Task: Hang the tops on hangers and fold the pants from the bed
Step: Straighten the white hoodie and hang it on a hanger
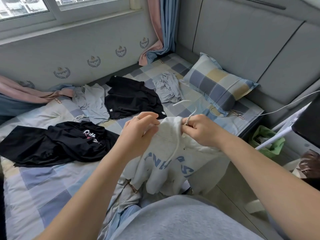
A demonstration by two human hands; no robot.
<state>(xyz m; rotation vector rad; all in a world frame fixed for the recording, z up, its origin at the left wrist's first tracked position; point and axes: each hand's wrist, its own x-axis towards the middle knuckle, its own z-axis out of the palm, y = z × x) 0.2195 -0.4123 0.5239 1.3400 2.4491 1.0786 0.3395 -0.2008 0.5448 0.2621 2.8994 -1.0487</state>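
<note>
A white hoodie (166,163) with blue lettering hangs in front of me over the bed's near edge. My left hand (140,129) grips its neck on the left side. On the right side my right hand (199,129) pinches the fabric together with a thin white piece that sticks up, possibly a drawstring or hanger hook. A white hanger (181,102) lies on the bed just beyond my hands. Other clothes lie on the checked bed (43,179): a black printed top (57,144), a black garment (131,99), a light grey garment (93,103) and a grey-blue garment (168,87).
A checked pillow (218,84) leans on the grey headboard at the right. A white cable (251,113) runs across the bed's corner. A green bin (270,142) and a white stand (285,125) are on the floor at the right. Curtains hang at the far corner.
</note>
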